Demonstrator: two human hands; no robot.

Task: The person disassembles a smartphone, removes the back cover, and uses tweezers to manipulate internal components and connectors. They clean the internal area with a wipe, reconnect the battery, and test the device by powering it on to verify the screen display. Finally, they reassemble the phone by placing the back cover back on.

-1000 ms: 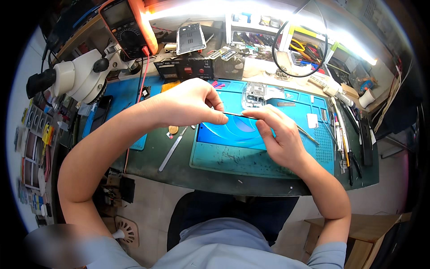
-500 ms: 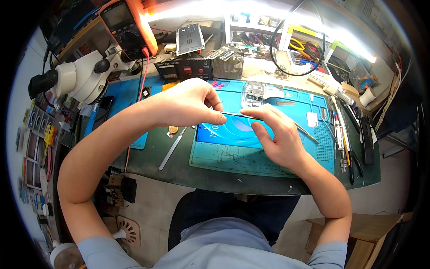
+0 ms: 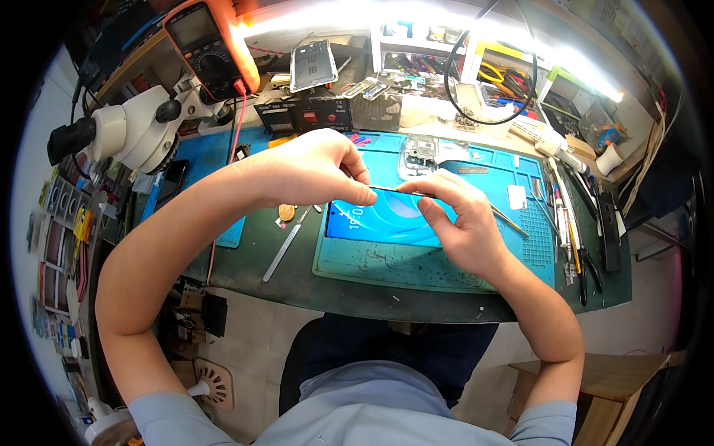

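A smartphone (image 3: 401, 215) with a lit blue screen lies lengthwise across the turquoise work mat (image 3: 372, 264). My left hand (image 3: 335, 171) comes over its far left part, thumb and fingers pinched at the far long edge. Bent fingers of my right hand (image 3: 461, 223) rest along that same edge, and the thumb lies over the screen. Between the two hands a thin dark line of the edge shows. The fingers hide part of it, so how firmly they grip is unclear. A metal scalpel-like tool (image 3: 281, 253) lies left of the phone.
Behind the phone sits an opened metal-and-board phone part (image 3: 420, 154). Tweezers (image 3: 509, 221) lie to the right, near pens and pliers (image 3: 591, 275). A microscope (image 3: 126, 130) and an orange multimeter (image 3: 212, 52) stand at left. A black cable loop (image 3: 450, 70) hangs above the back.
Both hands stay at the phone's far edge, with only a very slight shift of the right fingers. The white fan at the lower left has turned.
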